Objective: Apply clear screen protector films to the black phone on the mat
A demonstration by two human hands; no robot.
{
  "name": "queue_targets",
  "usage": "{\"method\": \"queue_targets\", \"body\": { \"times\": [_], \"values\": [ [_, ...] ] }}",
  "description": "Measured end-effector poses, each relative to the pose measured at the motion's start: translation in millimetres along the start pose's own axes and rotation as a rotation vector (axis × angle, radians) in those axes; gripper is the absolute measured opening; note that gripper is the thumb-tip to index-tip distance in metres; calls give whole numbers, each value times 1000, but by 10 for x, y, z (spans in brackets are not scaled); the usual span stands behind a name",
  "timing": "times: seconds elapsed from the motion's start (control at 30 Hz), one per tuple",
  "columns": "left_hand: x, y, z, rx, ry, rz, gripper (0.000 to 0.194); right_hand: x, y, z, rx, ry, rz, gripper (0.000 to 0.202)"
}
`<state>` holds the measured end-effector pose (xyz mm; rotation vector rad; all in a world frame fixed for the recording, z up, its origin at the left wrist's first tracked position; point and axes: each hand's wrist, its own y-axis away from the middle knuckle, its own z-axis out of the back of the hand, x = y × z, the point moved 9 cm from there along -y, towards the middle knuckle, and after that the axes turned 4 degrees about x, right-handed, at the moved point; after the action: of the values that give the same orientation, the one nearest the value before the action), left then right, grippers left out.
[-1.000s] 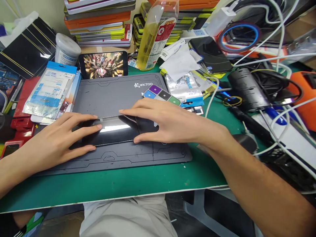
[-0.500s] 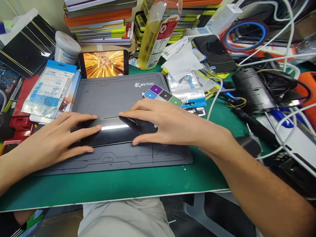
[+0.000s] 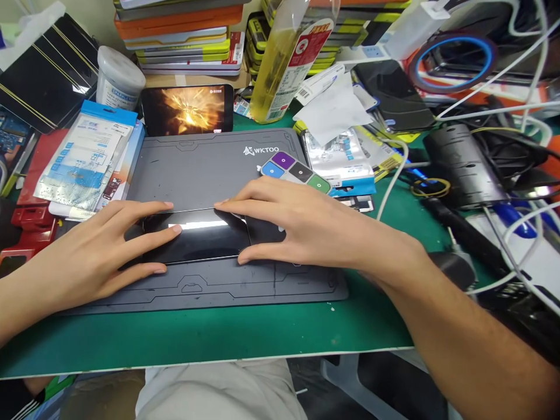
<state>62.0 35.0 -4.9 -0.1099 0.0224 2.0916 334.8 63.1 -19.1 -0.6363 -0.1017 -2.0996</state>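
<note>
A glossy black phone (image 3: 205, 239) lies flat, screen up, on the grey work mat (image 3: 175, 166), with a bright light streak across it. My left hand (image 3: 118, 245) spans the phone's left end, one finger at the far edge, one on the glass, the thumb by the near edge. At the right end, my right hand (image 3: 289, 221) holds the phone between thumb at the near edge and fingertips at the far edge. Under that palm a dark flat part extends past the glass; the hand partly hides it. A card with coloured squares (image 3: 300, 170) lies just beyond the right hand.
Behind the mat, a second phone (image 3: 188, 111) plays a video, beside a bottle of yellow liquid (image 3: 273, 76) and a white tub (image 3: 117, 79). Silver packets (image 3: 87, 157) lie left. Cables (image 3: 396, 181), blue-ringed tape (image 3: 452, 61) and a dark cylinder (image 3: 466, 166) crowd the right.
The view has shifted slightly, so the bench things at the right appear farther right. Both hands keep their places on the phone. The picture on the propped phone has changed.
</note>
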Motion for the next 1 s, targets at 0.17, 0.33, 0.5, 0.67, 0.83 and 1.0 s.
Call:
{"method": "queue_targets", "body": {
  "times": [0.17,0.33,0.5,0.67,0.83,1.0],
  "values": [
    [-9,7,14,-6,-15,-16,64,41,8,29,-4,18,10,69],
    [-12,-15,9,-20,29,17,56,22,2,10,13,17,-25,67],
    [-2,-44,20,-38,92,39,55,31,3,-5,10,27,-20,69],
    [8,-59,18,-31,108,48,55,19,11,-8,23,16,-47,70],
    [1,-59,41,-41,128,72,58,-4,15,-8,27,6,-76,71],
    [7,-55,14,-42,145,88,55,-28,14,-22,39,-9,-87,74]
  ]
}}
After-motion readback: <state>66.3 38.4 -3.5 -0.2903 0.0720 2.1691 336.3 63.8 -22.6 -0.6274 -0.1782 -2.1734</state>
